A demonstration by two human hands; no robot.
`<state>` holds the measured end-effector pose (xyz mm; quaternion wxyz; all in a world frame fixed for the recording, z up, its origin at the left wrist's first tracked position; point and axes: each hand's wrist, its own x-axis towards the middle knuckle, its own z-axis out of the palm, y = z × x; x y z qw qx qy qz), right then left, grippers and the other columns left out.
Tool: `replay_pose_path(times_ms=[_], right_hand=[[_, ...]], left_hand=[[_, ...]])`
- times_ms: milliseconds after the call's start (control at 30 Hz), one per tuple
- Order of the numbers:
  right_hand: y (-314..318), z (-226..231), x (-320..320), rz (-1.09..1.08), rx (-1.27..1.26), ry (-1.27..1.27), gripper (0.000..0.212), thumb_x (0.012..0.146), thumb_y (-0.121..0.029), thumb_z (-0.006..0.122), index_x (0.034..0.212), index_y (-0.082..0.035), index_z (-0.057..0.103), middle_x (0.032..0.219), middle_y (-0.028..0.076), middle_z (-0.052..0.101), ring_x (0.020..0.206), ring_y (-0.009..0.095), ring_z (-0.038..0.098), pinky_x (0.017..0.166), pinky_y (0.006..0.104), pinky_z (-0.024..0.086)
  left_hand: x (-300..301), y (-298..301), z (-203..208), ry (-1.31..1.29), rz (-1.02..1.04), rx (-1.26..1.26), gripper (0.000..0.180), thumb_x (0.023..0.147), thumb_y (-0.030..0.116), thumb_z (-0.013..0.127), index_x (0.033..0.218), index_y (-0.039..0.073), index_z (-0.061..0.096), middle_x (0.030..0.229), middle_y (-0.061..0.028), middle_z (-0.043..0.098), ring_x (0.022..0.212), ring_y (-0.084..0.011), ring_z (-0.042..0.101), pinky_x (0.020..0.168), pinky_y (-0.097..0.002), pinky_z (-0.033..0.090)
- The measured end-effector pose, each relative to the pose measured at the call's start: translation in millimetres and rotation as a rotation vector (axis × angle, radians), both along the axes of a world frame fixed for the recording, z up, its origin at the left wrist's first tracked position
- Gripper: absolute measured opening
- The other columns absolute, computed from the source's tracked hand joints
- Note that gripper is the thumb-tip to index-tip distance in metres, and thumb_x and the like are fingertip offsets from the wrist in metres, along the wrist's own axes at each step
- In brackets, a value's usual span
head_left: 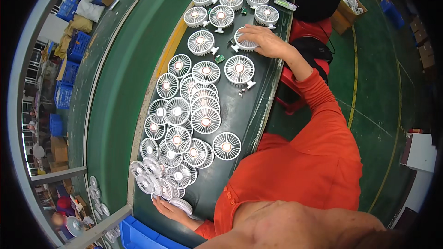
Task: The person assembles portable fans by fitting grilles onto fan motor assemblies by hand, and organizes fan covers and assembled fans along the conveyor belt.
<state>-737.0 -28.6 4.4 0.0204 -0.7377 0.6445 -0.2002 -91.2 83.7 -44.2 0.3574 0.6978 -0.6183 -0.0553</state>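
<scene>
1. The right hand (264,40) is stretched far forward along the dark bench (258,110); it lies palm down on a white fan grille (244,41), fingers spread over its right half; whether they grip it or merely press, I cannot tell.
2. That grille lies flat, just beyond another fan (239,69) and beside a small green board (219,58).
3. The left hand (170,210) is at the near end of the bench, fingers curled round a short stack (182,205) of white discs, holding it at the bench's edge.
4. The stack sits at the foot of a long heap of grilles (184,129), overlapping one another between the two hands.
5. Blue crates (138,235) stand below the bench by the left hand; more blue crates (69,78) and brown cartons (60,154) line the far left; a brown carton (344,15) of white parts sits on the green floor at the upper right.
6. Each grille is round and white, with thin radial ribs and a hub that seems orange-pink; some further up the bench carry a short stub at the rim.
7. A red stool (309,32) stands beside the bench.
</scene>
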Motion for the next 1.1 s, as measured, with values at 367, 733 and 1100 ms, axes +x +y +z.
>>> replay_pose_path(times_ms=[367, 733, 1100], right_hand=[[3.5, 8.7, 3.7, -0.169, -0.219, -0.035, 0.030, 0.076, 0.000, 0.062, 0.104, -0.010, 0.068, 0.130, 0.015, 0.055, 0.123, 0.033, 0.048, 0.102, 0.0426, 0.038], [0.1, 0.1, 74.3, 0.183, -0.125, -0.046, 0.051, 0.069, -0.004, 0.074, 0.118, -0.007, 0.060, 0.131, 0.014, 0.053, 0.119, 0.036, 0.049, 0.101, 0.0433, 0.038], [-12.5, 42.1, 222.6, 0.672, -0.030, -0.271, 0.049, 0.072, -0.001, 0.071, 0.119, -0.006, 0.059, 0.134, 0.017, 0.051, 0.123, 0.037, 0.047, 0.104, 0.0450, 0.036]], left_hand=[[-20.6, -5.9, 3.2, 0.029, -0.001, 0.007, 0.036, 0.101, 0.019, 0.040, 0.122, -0.005, 0.057, 0.135, -0.0238, 0.049, 0.127, -0.0368, 0.044, 0.107, -0.0444, 0.032], [-10.0, -13.6, 4.9, -0.012, 0.093, -0.017, 0.026, 0.091, 0.016, 0.054, 0.112, 0.003, 0.064, 0.131, -0.0201, 0.053, 0.127, -0.0389, 0.044, 0.108, -0.0443, 0.033], [-32.6, -14.0, 3.3, -0.034, 0.186, -0.097, 0.025, 0.090, 0.021, 0.057, 0.107, 0.006, 0.067, 0.126, -0.0167, 0.056, 0.125, -0.0382, 0.045, 0.104, -0.0473, 0.035]])
